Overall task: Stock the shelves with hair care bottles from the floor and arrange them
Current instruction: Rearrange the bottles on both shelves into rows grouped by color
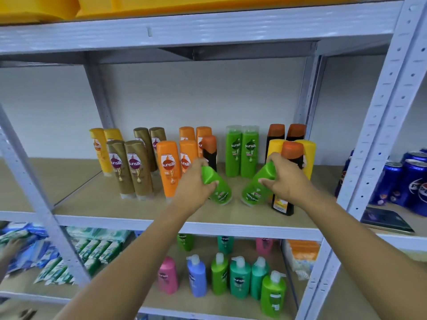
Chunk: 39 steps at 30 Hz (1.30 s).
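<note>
Centrally in the frame, two hands reaching over the middle shelf [138, 212], each holding one green bottle. Left hand [193, 188] wrapped round the upper part of the left green bottle [218, 187], grip closed on its cap end, fingers curled over the top and thumb along the side; bottle tilted, cap pointing up and to the left, base down and to the right, close to the shelf board. Right hand [285, 179] wrapped likewise round the right green bottle [257, 188], grip closed on the cap end; bottle tilted the other way, cap up and to the right, base down and to the left. Bases of the two bottles near each other, not touching; contact of either base with the shelf not discernible.

Behind the hands, upright in rows from left to right: yellow bottles [98, 148], brown bottles [136, 169], orange bottles [168, 167], a standing green pair [241, 151] at centre rear, and black bottles with orange caps [286, 181] beside yellow ones at right. Lower shelf [208, 310], bottom centre: pump bottles [239, 278] in pink, blue and green. Right edge: blue cans [411, 181]. Top left: yellow bins [39, 8].
</note>
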Available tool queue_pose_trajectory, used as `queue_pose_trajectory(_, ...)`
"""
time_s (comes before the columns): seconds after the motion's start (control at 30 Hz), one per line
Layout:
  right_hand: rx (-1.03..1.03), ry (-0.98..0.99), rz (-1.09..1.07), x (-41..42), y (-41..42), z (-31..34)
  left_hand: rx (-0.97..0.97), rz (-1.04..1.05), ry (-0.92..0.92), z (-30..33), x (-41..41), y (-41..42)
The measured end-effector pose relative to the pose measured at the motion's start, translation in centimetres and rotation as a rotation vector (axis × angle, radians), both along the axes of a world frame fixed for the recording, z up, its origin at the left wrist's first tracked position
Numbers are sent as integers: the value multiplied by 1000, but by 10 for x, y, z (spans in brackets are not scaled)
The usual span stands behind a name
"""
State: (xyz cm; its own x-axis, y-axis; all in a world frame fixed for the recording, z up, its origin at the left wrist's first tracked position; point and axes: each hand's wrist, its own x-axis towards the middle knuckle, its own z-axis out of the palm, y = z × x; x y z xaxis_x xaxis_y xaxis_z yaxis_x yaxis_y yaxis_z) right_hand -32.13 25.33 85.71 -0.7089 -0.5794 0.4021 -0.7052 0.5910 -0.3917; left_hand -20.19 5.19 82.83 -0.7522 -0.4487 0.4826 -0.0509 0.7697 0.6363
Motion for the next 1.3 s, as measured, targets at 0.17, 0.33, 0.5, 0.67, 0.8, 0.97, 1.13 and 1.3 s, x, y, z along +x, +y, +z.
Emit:
queue_pose_trajectory(0.17,-231,-159,-203,35,29,-46,208,160,-66,-51,47,-15)
queue_pose_trajectory(0.33,-224,-495,-194,45,30,-110,537,65,-326,-95,61,-27)
queue_pose_trajectory(0.5,-268,-815,-105,42,8,-108,1006,-93,-372,-91,50,-22)
queue_pose_trajectory(0.67,-378,-1074,-222,38,-10,-107,1122,-114,-416,-95,32,-31)
queue_pose_trajectory(0.8,-454,-1108,-231,35,-24,-109,1011,-139,-454,-93,22,-30)
queue_pose_trajectory(0.97,-531,-1108,-240,38,-30,-122,993,-160,-339,-103,24,-24)
queue_pose_trajectory(1.13,-585,-964,-185,47,-21,-139,964,-193,-188,-115,32,-10)
queue_pose_trajectory(1.3,-738,-906,19,47,-14,-121,852,-279,-24,-94,22,7)
